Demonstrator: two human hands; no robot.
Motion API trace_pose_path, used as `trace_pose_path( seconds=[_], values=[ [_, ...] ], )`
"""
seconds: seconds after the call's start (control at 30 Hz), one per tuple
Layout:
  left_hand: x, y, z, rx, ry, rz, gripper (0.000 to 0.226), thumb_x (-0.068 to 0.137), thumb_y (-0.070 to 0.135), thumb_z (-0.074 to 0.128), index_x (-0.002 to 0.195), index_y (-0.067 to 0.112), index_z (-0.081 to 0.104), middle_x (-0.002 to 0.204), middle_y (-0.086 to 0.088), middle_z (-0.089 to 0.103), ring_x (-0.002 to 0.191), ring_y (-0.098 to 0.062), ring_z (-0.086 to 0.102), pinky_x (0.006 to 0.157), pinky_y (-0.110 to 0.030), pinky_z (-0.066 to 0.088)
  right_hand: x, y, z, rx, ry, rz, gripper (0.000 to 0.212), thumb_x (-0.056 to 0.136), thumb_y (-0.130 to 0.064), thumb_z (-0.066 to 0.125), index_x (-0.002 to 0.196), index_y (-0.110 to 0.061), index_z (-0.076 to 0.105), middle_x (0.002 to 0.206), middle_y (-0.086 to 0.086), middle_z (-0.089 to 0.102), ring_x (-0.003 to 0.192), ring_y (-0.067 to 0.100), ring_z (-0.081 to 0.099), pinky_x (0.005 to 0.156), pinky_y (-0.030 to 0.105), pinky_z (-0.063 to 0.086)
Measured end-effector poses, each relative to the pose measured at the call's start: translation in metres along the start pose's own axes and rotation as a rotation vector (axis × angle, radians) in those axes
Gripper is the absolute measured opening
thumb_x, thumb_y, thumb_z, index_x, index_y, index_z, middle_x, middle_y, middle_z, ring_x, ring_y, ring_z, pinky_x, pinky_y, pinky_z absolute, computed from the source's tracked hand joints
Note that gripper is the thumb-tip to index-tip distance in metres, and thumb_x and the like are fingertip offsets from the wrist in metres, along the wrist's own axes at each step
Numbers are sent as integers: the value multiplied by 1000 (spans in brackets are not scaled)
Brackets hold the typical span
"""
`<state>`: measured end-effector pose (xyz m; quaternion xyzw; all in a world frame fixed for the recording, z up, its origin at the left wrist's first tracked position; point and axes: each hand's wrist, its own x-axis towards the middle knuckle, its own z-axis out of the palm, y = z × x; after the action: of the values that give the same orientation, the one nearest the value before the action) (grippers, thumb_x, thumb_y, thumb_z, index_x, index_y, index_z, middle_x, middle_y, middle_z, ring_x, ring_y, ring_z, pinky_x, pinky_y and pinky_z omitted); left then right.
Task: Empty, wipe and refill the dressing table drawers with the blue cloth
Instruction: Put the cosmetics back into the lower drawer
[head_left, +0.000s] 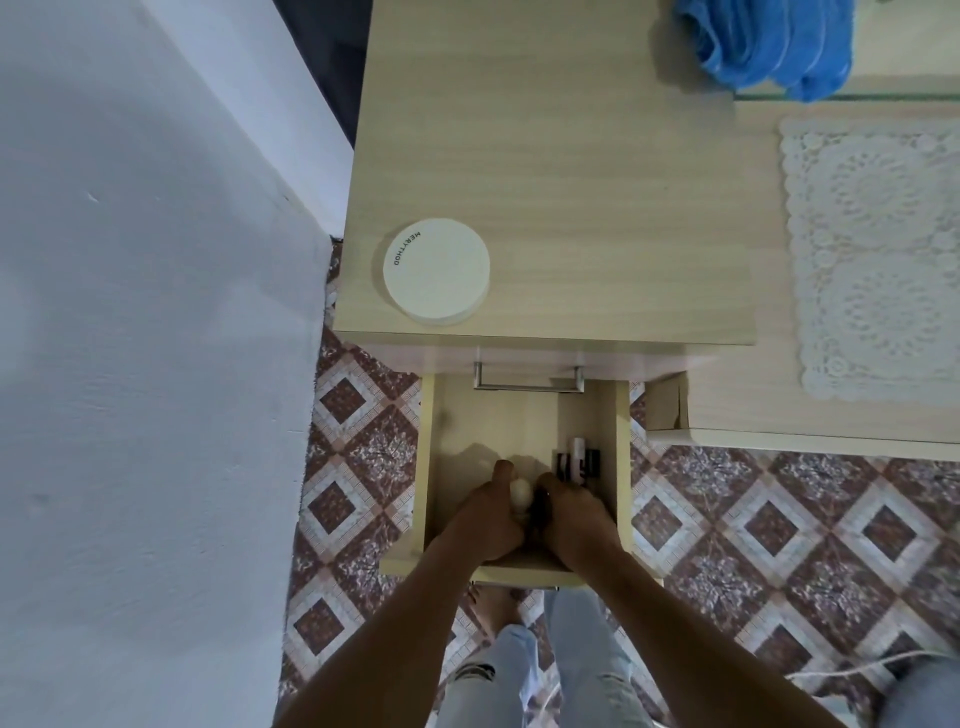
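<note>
We are curling the fingers of our left hand (485, 519) round a pale rounded thing (521, 493) inside the open drawer (428, 467). Our right hand (571, 519) is seemingly gripping a dark thing (540, 506). The blue cloth (769, 47) is lying bunched and fluffy on the dressing table (571, 182).

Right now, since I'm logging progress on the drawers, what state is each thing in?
Lower drawer: pulled open, things still inside.
Upper drawer: shut.
Blue cloth: bunched on the tabletop, untouched.
Round box: lid on.
Left hand: grips a pale item.
Right hand: in drawer, grip unclear.
</note>
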<state>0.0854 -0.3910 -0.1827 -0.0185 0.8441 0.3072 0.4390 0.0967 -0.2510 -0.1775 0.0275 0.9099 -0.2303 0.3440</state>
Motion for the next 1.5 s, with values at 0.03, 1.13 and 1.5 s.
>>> trace_pose_path(
  seconds=[0.03, 1.13, 1.5],
  values=[
    [0, 1, 0, 4, -8, 6, 79, 84, 17, 65, 144, 21, 14, 119, -13, 61, 106, -27, 60, 84, -31, 47, 0, 0, 0, 1, -7, -5, 19, 92, -25, 51, 111, -21, 54, 100, 5, 69, 90, 26, 67, 74, 35, 55],
    [-117, 94, -190, -278, 810, 215, 58, 97, 42, 38, 150, 24, 27, 94, -9, 68, 89, -26, 64, 82, -37, 52, -38, -175, -205, 411, 439, -198, 47, 96, -40, 46, 137, -17, 45, 112, 12, 67, 109, 30, 58, 87, 30, 41],
    [-130, 80, -150, -929, 792, 274, 32, 95, 26, 57, 126, 31, 57, 108, -5, 66, 74, -21, 73, 59, -39, 61, -57, -162, -134, 622, 772, -188, 38, 89, -39, 62, 123, -23, 62, 101, -1, 62, 88, 9, 57, 74, 17, 44]
  ],
)
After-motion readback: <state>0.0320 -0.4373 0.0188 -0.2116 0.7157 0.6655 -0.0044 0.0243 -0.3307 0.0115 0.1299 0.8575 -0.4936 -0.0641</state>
